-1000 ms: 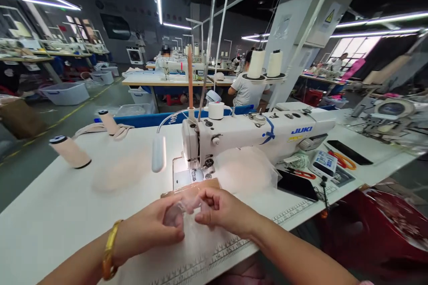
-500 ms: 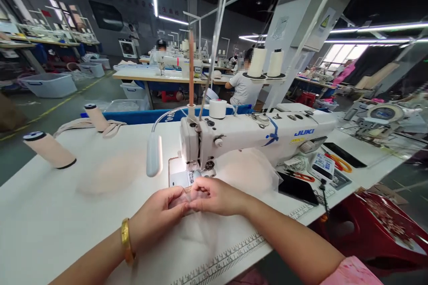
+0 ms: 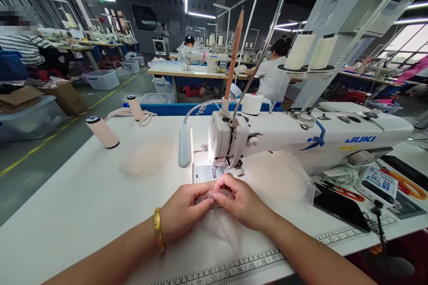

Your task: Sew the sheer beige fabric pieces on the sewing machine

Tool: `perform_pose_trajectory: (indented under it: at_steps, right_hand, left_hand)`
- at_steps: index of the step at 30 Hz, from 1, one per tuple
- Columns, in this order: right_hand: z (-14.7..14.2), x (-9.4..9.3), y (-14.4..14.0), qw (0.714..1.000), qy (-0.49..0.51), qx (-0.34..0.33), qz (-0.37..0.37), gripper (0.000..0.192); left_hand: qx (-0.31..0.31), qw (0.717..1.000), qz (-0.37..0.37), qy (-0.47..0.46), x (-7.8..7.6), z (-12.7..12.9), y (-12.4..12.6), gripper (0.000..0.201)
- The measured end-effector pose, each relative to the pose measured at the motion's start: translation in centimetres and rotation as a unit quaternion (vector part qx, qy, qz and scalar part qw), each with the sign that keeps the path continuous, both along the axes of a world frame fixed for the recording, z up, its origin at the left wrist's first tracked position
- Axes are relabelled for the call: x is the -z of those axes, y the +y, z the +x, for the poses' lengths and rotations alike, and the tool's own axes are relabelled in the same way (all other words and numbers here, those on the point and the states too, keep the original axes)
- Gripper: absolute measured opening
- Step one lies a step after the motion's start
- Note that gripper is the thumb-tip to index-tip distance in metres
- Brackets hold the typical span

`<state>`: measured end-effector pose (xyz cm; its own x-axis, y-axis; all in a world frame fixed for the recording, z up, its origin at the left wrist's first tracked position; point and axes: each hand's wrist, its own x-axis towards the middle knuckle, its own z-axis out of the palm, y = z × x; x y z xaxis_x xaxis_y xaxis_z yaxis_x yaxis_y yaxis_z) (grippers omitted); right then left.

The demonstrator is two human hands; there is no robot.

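Both of my hands meet just in front of the needle area of a white sewing machine (image 3: 274, 131). My left hand (image 3: 187, 207), with a gold bangle at the wrist, pinches a piece of thin sheer fabric (image 3: 222, 227). My right hand (image 3: 239, 198) pinches the same fabric, its thumb close to the left thumb. The fabric's loose part hangs toward me over the white table. Behind my fingers lies the metal needle plate (image 3: 202, 173), lit by a small lamp (image 3: 185, 147). How the fabric is folded between the fingertips is hidden.
Pale sheer pieces lie left (image 3: 147, 158) and right (image 3: 281, 178) of the machine head. Two beige thread cones (image 3: 103, 132) stand at the back left. A black phone (image 3: 341, 205), a cable and orange-handled scissors (image 3: 349, 193) lie right. A ruler strip (image 3: 240, 269) runs along the front edge.
The camera view has turned left, so the scene sits further right. My hands stay together on the fabric, with the right fingers shifted slightly at the pinch.
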<state>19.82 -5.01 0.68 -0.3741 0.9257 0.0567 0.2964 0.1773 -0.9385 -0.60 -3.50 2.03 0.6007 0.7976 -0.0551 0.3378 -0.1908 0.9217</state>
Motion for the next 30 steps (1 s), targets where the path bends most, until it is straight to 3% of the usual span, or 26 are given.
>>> perform_pose_trajectory:
  at_steps: [8,13,17,22,30]
  right_hand:
    - [-0.08,-0.10,-0.24,1.000,0.000,0.005,0.022,0.011]
    - [-0.36,-0.19,-0.33,1.000,0.005,0.016,0.013,0.015]
    - [-0.28,-0.16,-0.30,0.999,0.027,0.021,0.002,0.018]
    - [-0.12,-0.14,-0.27,0.999,0.047,0.020,-0.014,0.018]
    - [-0.15,-0.21,-0.33,0.999,0.007,0.045,0.011,0.019]
  left_hand:
    - [-0.003,1.000,0.016,-0.001,0.20,-0.01,-0.15,0.039]
    - [-0.084,0.993,0.077,0.023,0.31,0.43,-0.22,0.026]
    - [-0.120,0.991,0.052,-0.002,0.30,0.70,-0.24,0.030]
    - [-0.113,0.993,-0.020,-0.037,0.25,0.65,-0.42,0.034]
    - [-0.119,0.992,0.003,-0.029,0.61,0.68,-0.51,0.035]
